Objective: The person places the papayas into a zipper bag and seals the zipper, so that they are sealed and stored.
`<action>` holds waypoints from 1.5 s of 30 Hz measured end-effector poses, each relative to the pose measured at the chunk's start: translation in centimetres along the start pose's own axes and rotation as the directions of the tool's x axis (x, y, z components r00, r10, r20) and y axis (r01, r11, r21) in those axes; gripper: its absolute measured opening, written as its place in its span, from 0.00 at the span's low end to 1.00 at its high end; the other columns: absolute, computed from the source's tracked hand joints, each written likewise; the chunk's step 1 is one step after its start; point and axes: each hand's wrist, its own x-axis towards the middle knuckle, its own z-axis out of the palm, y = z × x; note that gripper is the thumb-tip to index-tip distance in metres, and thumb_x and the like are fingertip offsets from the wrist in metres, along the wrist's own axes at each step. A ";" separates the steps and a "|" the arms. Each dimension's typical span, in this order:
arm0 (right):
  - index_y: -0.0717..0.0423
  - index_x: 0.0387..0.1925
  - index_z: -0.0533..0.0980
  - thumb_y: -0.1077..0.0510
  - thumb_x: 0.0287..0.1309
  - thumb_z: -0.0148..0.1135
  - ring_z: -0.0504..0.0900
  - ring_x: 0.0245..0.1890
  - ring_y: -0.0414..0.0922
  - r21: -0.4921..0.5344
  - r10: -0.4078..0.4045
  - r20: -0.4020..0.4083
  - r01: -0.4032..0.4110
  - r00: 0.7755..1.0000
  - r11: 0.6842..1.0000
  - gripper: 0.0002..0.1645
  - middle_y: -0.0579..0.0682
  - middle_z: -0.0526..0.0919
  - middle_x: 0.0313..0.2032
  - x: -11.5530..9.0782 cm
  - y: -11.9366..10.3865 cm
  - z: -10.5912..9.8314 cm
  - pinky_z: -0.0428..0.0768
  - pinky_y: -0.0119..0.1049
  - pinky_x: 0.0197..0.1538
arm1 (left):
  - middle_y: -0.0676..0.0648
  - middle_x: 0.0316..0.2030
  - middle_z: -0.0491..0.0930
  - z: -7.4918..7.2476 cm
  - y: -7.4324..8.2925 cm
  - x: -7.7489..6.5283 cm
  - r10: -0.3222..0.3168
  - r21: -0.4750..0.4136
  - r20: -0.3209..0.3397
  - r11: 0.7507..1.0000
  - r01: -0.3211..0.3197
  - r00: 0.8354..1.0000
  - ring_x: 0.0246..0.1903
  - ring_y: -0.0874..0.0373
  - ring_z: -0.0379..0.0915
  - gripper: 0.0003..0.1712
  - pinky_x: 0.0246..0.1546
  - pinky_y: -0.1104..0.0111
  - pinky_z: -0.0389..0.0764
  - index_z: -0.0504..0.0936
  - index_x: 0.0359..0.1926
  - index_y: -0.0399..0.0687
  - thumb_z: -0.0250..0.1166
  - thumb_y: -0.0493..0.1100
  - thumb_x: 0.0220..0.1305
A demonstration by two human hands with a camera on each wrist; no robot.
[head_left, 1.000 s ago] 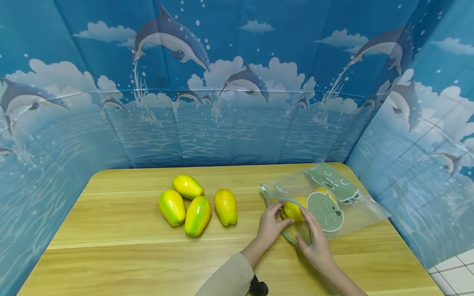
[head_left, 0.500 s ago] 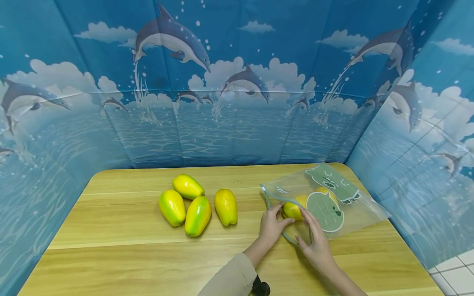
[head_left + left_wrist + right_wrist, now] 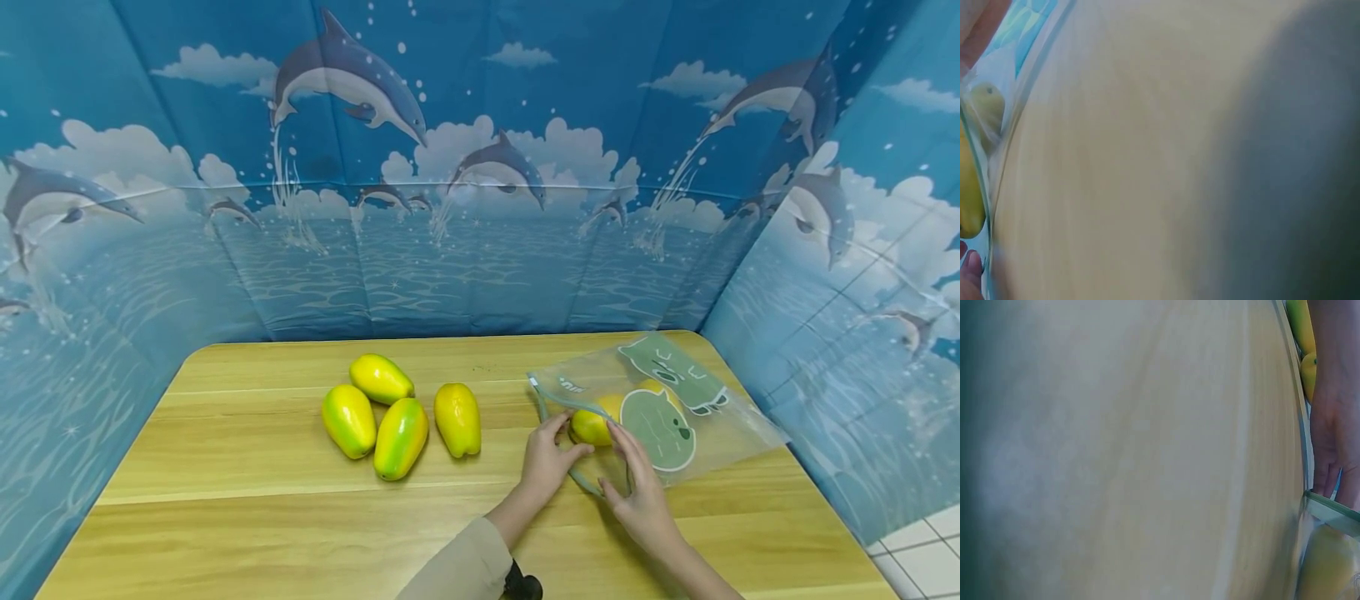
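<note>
At the open mouth of a clear zip bag with green cartoon animals, my left hand has thumb and forefinger at the near end of a mango-shaped yellow fruit. That fruit lies partly inside the bag; more yellow fruit behind it is partly hidden by the print. My right hand holds the bag's mouth, fingers on the upper edge and thumb lower down. In the left wrist view the fruit is at the left border. The right wrist view catches my left hand by the bag rim.
Left of the bag lies another yellow fruit. Three yellow-green ones sit together farther left on the wooden table. A blue dolphin curtain borders the table's back. A black object shows beneath my left sleeve.
Very little differs. My left hand shifts slightly to the left at the bag's mouth, and the fruit by it sits almost as before. My right hand stays in place.
</note>
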 end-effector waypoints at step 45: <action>0.80 0.56 0.61 0.93 0.12 0.59 0.60 0.59 0.30 -0.011 -0.024 -0.039 0.024 0.999 1.000 0.54 0.76 0.64 0.53 0.2 0.1 0.1 0.61 0.18 0.59 | 0.40 0.49 0.76 -14.8 0.2 -7.0 0.100 0.069 -0.395 0.995 -0.078 0.913 0.52 0.45 0.70 0.28 0.53 0.53 0.72 0.77 0.49 0.36 0.73 0.37 0.43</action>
